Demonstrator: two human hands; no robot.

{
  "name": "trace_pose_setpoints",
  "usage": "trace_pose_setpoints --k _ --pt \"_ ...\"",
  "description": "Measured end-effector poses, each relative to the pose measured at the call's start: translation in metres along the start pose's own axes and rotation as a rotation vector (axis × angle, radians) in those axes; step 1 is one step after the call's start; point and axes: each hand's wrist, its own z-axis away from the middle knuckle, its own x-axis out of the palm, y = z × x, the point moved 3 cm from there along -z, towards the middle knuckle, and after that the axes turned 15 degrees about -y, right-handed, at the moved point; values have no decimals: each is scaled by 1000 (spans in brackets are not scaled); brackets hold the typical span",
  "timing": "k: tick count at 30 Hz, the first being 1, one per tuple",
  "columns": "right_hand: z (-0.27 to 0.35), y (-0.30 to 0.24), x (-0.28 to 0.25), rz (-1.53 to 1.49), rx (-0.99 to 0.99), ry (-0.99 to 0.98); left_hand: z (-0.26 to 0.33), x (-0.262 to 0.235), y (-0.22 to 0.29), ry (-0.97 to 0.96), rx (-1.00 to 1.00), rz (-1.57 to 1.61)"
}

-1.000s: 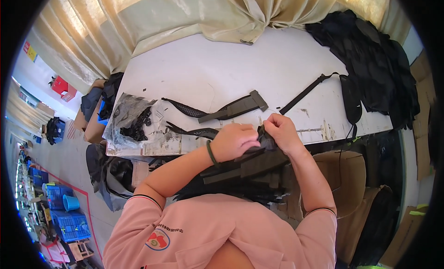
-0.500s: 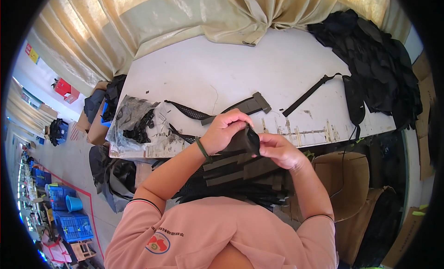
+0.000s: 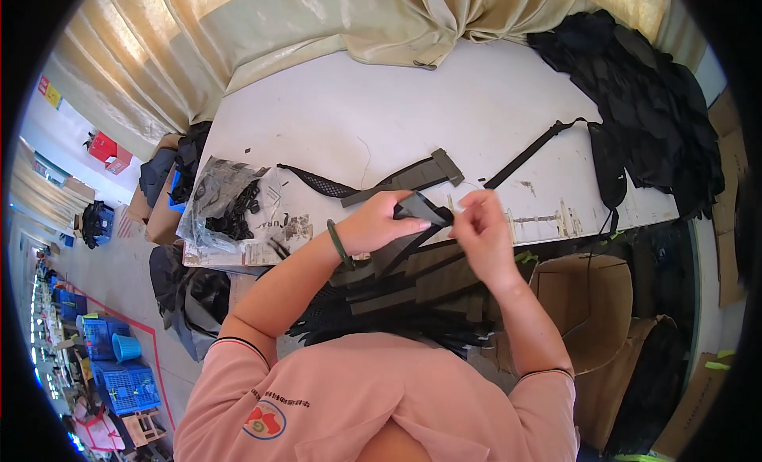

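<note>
My left hand (image 3: 375, 226) grips a dark grey fabric strap piece (image 3: 416, 206) with black edging, its thumb lying across the near side. Close against the piece's right end, my right hand (image 3: 486, 233) is closed in a pinch; what lies between its fingertips is too small to make out. Below both hands hang several dark straps (image 3: 413, 283) at the table's near edge. Just beyond the hands, another black mesh and grey strap (image 3: 413, 176) lies on the white table (image 3: 317, 105).
A clear plastic bag of black buckles (image 3: 230, 204) sits at the table's left. Dark pieces are heaped (image 3: 643, 105) at the far right, with a black strap (image 3: 524, 154) beside them. An open cardboard box (image 3: 583, 303) stands below on the right. Curtains (image 3: 317, 33) hang behind.
My right hand has shifted up and right from the fabric's edge, its fingers now curled. The piece in my left hand has turned and flattened, showing its grey face.
</note>
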Motion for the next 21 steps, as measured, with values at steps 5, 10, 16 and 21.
trace_pose_setpoints --k 5,10,16,21 --pt "-10 -8 -20 -109 12 -44 -3 -4 2 62 -105 198" --pt "-6 -17 -7 45 191 -344 -1 -1 1 -32 -156 220" --pt "17 12 -88 -400 367 -260 48 -15 -26 -428 -158 -381" --pt "30 45 -97 455 722 -654 86 -7 -68 -521 -455 -450"
